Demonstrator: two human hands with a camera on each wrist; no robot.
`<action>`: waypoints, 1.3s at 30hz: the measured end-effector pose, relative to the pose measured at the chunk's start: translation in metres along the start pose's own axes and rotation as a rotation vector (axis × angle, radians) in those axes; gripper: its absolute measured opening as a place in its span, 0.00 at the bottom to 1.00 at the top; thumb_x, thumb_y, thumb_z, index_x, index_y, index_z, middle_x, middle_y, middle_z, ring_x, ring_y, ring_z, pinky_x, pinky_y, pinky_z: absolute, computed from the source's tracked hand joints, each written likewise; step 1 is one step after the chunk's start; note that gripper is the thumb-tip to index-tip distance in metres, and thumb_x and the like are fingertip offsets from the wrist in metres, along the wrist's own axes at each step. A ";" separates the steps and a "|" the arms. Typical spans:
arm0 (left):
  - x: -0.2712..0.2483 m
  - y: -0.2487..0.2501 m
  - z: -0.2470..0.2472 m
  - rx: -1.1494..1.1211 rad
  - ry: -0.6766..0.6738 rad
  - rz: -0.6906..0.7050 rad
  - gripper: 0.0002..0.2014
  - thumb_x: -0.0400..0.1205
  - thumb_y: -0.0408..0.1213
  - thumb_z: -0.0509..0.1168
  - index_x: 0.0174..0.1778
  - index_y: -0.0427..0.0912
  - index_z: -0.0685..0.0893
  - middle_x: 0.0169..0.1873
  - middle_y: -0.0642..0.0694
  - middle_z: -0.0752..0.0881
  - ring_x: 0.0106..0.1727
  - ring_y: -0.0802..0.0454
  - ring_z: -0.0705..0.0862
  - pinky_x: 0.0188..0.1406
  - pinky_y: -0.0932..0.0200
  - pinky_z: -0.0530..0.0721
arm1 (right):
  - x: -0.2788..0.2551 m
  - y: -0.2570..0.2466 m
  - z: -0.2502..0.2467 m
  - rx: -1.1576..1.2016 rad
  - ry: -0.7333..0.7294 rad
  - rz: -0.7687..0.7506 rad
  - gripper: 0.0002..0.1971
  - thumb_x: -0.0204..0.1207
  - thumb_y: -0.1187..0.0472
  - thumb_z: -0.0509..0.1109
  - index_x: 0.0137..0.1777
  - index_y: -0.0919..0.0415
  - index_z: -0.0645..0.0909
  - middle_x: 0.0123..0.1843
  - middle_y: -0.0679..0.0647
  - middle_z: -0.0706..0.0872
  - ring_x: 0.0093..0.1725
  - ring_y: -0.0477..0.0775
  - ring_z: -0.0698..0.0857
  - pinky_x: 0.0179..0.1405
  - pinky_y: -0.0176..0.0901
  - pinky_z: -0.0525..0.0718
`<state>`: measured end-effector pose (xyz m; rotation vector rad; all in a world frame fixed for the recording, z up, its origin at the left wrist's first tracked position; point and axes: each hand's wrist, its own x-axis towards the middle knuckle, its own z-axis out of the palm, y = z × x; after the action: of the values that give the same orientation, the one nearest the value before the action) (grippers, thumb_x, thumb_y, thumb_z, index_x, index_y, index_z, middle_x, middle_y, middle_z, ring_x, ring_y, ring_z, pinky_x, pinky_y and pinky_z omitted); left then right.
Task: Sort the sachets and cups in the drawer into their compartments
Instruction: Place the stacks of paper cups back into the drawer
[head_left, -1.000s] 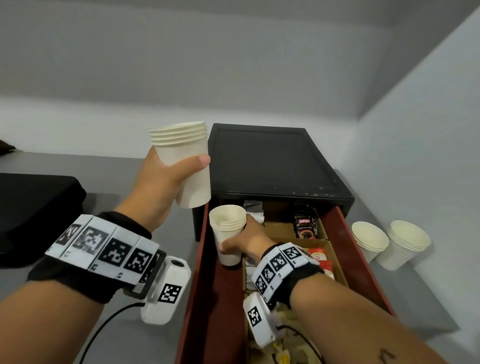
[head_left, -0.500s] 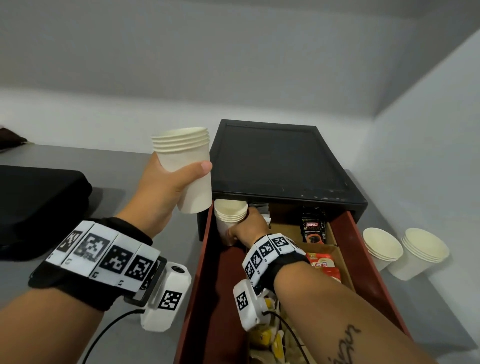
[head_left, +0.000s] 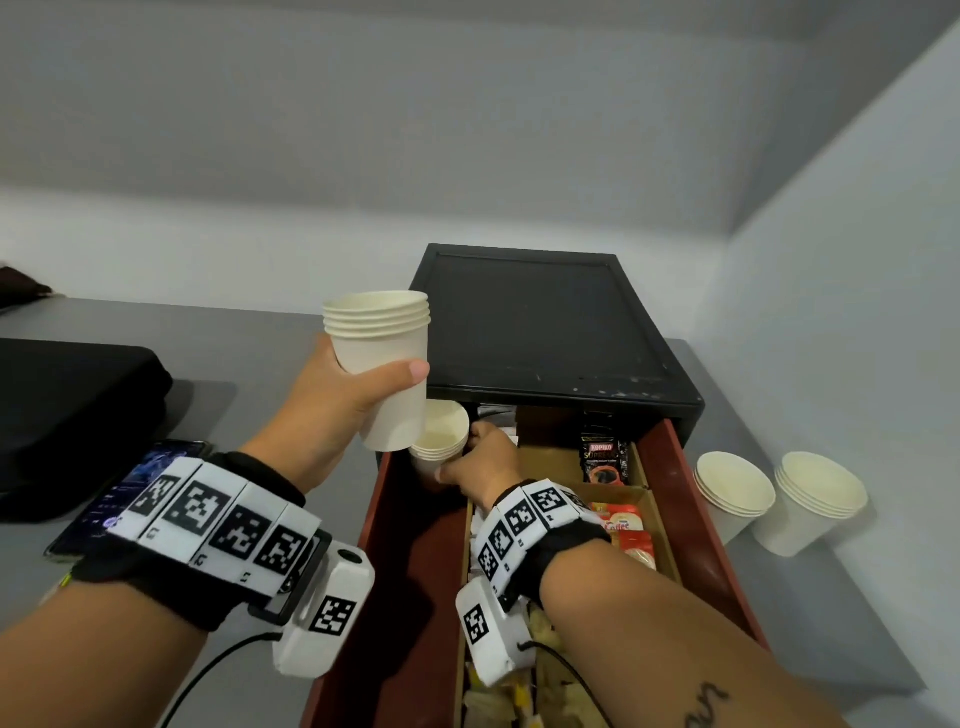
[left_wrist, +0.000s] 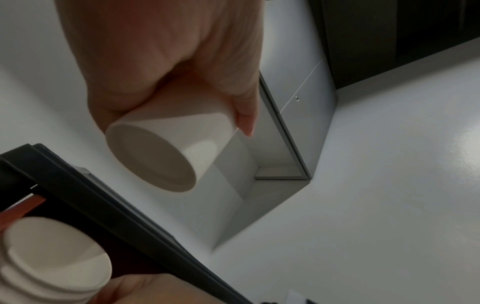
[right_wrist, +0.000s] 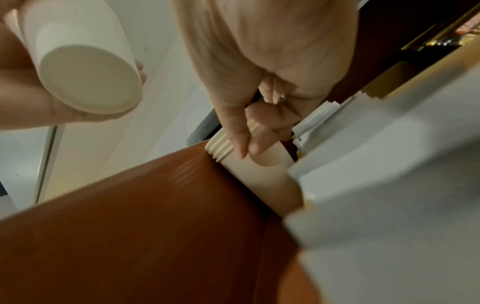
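Note:
My left hand (head_left: 358, 395) holds a stack of white paper cups (head_left: 387, 364) upright in the air above the drawer's back left corner; in the left wrist view its base (left_wrist: 153, 160) faces the camera. My right hand (head_left: 478, 457) grips a second cup stack (head_left: 441, 441) standing in the long left compartment of the red-brown drawer (head_left: 415, 571), close to the black cabinet. Its fingers (right_wrist: 249, 139) curl round the rims (right_wrist: 221, 148). Sachets fill the cardboard compartments on the right: black Kopiko ones (head_left: 602, 460) and red coffee ones (head_left: 626, 530).
The black cabinet (head_left: 545, 322) stands over the drawer's back. Two more cup stacks (head_left: 732, 493) (head_left: 815, 499) stand on the grey counter right of the drawer, near the wall. A phone (head_left: 130, 488) and a black bag (head_left: 67, 415) lie on the left.
My right hand has pushed its cup stack back along the left compartment towards the cabinet. The left hand's stack has stayed raised, now partly over the other stack.

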<state>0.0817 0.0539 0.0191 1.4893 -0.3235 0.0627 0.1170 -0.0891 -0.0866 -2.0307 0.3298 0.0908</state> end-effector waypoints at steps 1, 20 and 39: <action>-0.001 0.000 0.002 0.004 -0.003 0.001 0.32 0.58 0.49 0.77 0.59 0.48 0.82 0.51 0.44 0.87 0.53 0.47 0.86 0.49 0.51 0.86 | 0.000 0.001 0.001 -0.032 0.013 -0.002 0.30 0.60 0.66 0.80 0.63 0.59 0.77 0.58 0.57 0.86 0.59 0.61 0.85 0.59 0.54 0.84; -0.011 0.003 -0.002 0.055 -0.094 -0.073 0.35 0.59 0.50 0.75 0.64 0.49 0.79 0.55 0.44 0.87 0.57 0.47 0.86 0.52 0.51 0.88 | -0.024 -0.035 -0.057 0.256 -0.177 0.049 0.05 0.72 0.70 0.69 0.42 0.59 0.79 0.39 0.59 0.82 0.39 0.53 0.81 0.33 0.39 0.78; -0.039 -0.039 -0.022 0.346 -0.251 -0.710 0.41 0.77 0.24 0.63 0.83 0.50 0.52 0.78 0.49 0.66 0.75 0.49 0.67 0.70 0.50 0.67 | -0.054 -0.011 -0.035 0.326 -0.417 -0.222 0.33 0.56 0.81 0.78 0.61 0.55 0.79 0.58 0.54 0.87 0.61 0.52 0.84 0.63 0.47 0.81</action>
<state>0.0578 0.0781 -0.0297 1.8843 0.0362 -0.6680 0.0656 -0.1047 -0.0503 -1.6619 -0.1370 0.2979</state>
